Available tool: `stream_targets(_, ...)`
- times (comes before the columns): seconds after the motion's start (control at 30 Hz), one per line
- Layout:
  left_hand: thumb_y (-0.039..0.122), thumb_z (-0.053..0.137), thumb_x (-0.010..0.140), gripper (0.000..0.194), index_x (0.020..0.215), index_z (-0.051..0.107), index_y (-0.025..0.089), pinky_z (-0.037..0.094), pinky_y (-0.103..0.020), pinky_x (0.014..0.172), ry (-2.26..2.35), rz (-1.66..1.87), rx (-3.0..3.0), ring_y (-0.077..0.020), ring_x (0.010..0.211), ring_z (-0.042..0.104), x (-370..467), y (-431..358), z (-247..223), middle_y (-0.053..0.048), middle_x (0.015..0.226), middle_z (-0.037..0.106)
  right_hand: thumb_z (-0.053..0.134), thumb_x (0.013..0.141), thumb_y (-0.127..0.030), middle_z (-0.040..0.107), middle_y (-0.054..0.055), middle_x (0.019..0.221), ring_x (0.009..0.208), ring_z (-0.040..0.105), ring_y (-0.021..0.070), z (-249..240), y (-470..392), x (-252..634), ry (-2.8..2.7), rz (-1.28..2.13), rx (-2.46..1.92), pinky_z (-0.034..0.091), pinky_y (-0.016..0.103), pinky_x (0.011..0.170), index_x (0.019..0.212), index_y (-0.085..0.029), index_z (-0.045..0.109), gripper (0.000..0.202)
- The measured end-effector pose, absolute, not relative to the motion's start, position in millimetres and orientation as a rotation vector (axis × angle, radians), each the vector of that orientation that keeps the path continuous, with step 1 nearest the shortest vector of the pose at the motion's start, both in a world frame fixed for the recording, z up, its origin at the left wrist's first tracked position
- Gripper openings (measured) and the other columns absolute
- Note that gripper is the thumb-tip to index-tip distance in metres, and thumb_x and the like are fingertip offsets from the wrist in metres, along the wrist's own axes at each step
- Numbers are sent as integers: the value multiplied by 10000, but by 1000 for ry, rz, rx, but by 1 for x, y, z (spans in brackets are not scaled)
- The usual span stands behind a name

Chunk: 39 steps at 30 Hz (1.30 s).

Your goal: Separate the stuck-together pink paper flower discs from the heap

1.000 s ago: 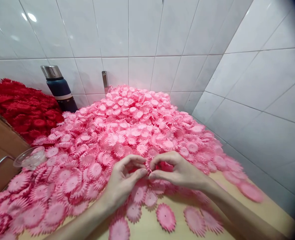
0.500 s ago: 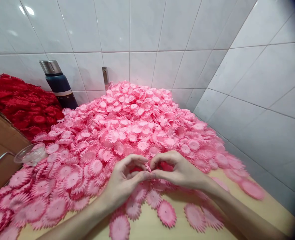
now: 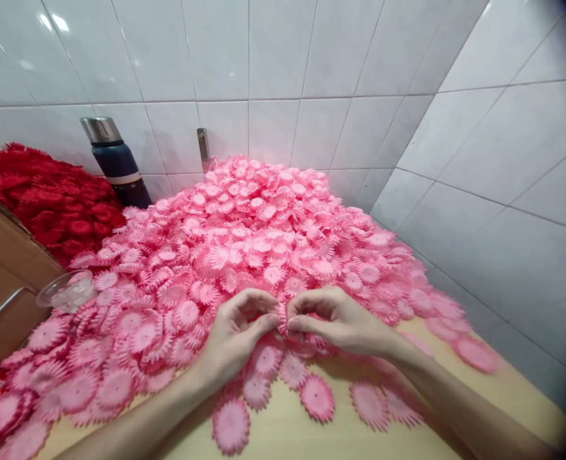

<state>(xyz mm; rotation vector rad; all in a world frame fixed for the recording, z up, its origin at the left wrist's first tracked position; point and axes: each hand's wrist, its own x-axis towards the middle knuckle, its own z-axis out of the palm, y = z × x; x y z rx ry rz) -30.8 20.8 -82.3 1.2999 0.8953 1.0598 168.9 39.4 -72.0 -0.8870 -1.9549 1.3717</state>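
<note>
Left hand, curled nearly closed, pinches a pink disc edge-on at the near side of the pink pile. Right hand, likewise curled, fingertips at the disc's right edge; can't tell from here if gripping. Light, level pinch likely best: thin fringe.
</note>
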Motion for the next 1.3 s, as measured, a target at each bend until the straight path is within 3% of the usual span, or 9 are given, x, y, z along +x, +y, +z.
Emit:
stream_targets(0.33,215,763,754,251,954,611,215,543,-280,784,815,1047,1285,-158,888,615,-30,17,-86,-16,943,627,614,897,-304,634,23,761,646,554,102,-71,38,167,-1878,1437,-868,455,232,584,833,-149,673,178)
stream_targets(0.67,206,709,812,167,938,602,187,548,-267,778,800,1089,1323,-136,863,613,-31,19,-86,-9,920,606,577,928,-317,672,52,852,713,603,114,-74,40,172,-1879,1512,-861,496,241,628,1002,-152,704,221)
stream_targets(0.87,204,690,833,143,940,598,181,532,-258,785,803,1097,1352,-132,879,598,-30,19,-88,-13,920,611,681,853,-257,678,31,842,724,603,106,-75,39,171,-1848,1490,-871,487,225,649,908,-162,703,112)
stream_targets(1.3,166,715,805,155,925,617,179,512,-214,757,772,1121,1331,-102,842,598,-29,20,-90,0,907,623,714,816,-266,662,22,734,611,561,83,-76,38,166,-1822,1508,-880,458,208,565,822,-138,696,130)
